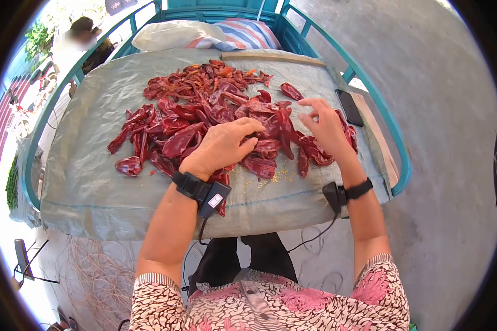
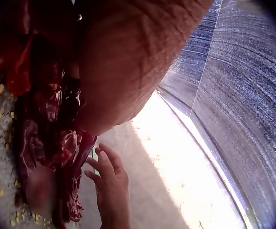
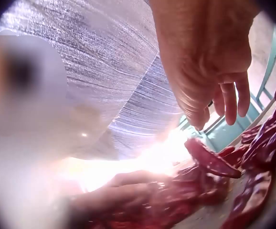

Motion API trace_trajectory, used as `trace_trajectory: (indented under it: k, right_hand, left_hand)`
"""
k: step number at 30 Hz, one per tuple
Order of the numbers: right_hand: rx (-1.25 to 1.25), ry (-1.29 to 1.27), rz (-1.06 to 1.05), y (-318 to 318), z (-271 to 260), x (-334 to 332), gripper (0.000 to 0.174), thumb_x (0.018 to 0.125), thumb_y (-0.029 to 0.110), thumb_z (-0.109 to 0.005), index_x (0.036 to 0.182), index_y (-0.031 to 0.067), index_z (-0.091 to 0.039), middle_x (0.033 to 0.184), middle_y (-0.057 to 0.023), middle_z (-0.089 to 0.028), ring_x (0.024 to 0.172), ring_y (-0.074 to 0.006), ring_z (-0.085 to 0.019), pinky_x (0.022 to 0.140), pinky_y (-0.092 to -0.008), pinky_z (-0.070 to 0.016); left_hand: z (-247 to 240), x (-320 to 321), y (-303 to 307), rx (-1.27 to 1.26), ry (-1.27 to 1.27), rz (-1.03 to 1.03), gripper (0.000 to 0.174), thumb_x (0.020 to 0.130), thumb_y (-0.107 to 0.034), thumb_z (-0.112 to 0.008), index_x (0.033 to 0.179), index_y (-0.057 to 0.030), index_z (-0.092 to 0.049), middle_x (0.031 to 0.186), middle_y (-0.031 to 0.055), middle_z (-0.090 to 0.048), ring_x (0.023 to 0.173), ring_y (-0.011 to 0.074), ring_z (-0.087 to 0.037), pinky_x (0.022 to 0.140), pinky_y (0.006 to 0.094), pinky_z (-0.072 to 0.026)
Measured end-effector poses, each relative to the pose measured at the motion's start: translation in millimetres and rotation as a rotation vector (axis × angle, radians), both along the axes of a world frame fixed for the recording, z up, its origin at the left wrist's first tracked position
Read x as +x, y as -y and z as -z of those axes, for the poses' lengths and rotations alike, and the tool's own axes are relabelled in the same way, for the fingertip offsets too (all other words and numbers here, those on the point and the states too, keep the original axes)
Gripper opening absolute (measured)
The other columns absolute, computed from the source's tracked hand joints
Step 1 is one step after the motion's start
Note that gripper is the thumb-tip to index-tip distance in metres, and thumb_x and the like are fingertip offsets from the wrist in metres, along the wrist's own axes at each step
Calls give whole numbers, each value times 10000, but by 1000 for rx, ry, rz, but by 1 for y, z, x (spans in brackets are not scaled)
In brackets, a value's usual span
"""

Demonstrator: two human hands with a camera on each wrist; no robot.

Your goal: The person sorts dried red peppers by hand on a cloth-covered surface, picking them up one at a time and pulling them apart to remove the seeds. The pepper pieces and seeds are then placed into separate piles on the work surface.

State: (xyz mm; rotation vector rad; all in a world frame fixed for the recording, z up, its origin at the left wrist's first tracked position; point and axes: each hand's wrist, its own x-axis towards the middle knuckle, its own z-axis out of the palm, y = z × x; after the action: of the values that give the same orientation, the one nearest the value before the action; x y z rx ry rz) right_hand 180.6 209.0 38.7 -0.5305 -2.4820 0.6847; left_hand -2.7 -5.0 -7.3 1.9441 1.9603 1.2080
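Note:
A heap of dried red chili peppers [image 1: 185,140] lies on a grey-green woven sheet [image 1: 94,182]. My left hand [image 1: 221,144] is low over the middle of the heap, its bent fingers and thumb around a dark red pepper that they mostly hide. In the left wrist view, more peppers [image 2: 47,129] lie beside the palm. My right hand [image 1: 324,128] is raised over the heap's right side, fingers loosely bent and apart, with nothing seen between them. In the right wrist view, its fingers point downward above a single pepper [image 3: 212,160].
Pale yellow seeds [image 1: 281,175] are scattered near the front of the sheet. A phone [image 1: 349,107] lies at the right, inside the teal rail [image 1: 400,149]. Stuffed sacks [image 1: 176,36] and a wooden strip [image 1: 273,58] are at the back. Another person [image 1: 96,52] is beyond the left rail.

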Motion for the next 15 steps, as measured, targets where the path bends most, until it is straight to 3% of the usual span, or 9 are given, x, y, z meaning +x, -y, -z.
trace_trajectory:
  k: [2,7,8,11,12,15]
  right_hand:
    - [57,-12,58,-33,20,-17,359,889,190,-732,1234,102,-679,1235,-190,-641,1037,-287,-651,915,-386,-513]
    - [340,109,285,-76,63,-54,416,918,336,-677,1313,206,-659,1329,-214,-604,1317,-379,-503,1106,-523,-365]
    - [352,159,331,-78,69,-58,394,919,381,-654,1296,271,-677,1369,-184,-590,1326,-394,-484,1110,-580,-318]
    - [300,448,276,-77,56,-66,337,917,378,-655,1238,292,-710,1395,-134,-591,1345,-391,-462,1119,-586,-285]
    - [309,417,291,-80,61,-71,272,915,360,-652,1158,289,-751,1316,-104,-649,1281,-349,-535,1057,-543,-377]
    - [198,332,248,-94,69,-71,244,904,321,-667,1113,252,-772,1168,-128,-713,1157,-303,-637,970,-493,-461]
  left_hand:
    - [1,-2,0,-47,-49,26,379,931,-174,-610,1307,-130,-634,1381,93,-611,1174,325,-640,940,416,-543]
    - [2,1,0,-40,-65,-9,398,932,-180,-616,1328,-131,-618,1403,90,-590,1143,331,-651,918,422,-548]
    - [1,1,0,-45,-60,-15,399,932,-182,-618,1327,-130,-618,1402,89,-590,1136,332,-654,914,423,-549]
    - [2,-1,0,-65,-56,-18,406,927,-194,-635,1325,-117,-619,1397,93,-589,1108,337,-663,901,427,-552]
    - [2,-1,0,-69,-61,-18,408,926,-196,-638,1325,-114,-619,1396,94,-589,1107,337,-664,903,427,-551]
    - [6,-2,-1,-48,-65,-7,413,924,-200,-643,1325,-106,-620,1394,96,-590,1107,338,-663,913,426,-546]
